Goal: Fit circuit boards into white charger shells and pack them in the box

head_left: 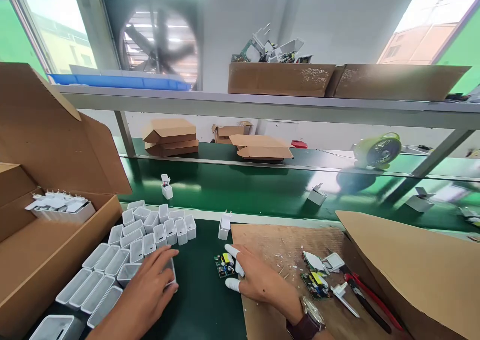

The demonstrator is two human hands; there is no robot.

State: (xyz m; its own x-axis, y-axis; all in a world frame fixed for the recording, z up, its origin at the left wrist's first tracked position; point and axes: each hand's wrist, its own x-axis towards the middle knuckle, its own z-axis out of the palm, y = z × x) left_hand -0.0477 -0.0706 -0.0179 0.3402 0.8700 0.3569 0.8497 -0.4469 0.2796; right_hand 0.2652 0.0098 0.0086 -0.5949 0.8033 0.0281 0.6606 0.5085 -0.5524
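Note:
My left hand (pixel 152 285) curls around a white plastic casing (pixel 171 270) at the right edge of many open white casings (pixel 107 265). Finger covers wrap several fingertips of my right hand (pixel 251 275), which is at a small circuit board (pixel 224 265) with yellow and white parts; its fingers are around the board's right side. Just behind the board stands a white casing with a lid and pins (pixel 224 226).
An open cardboard box (pixel 56 260) is at the left. Boards (pixel 317 284), red-handled pliers (pixel 375 300) and a white tool (pixel 345 297) lie on a cardboard sheet (pixel 262 237). A cardboard flap (pixel 420 270) rises at the right. Behind runs a green belt (pixel 240 190).

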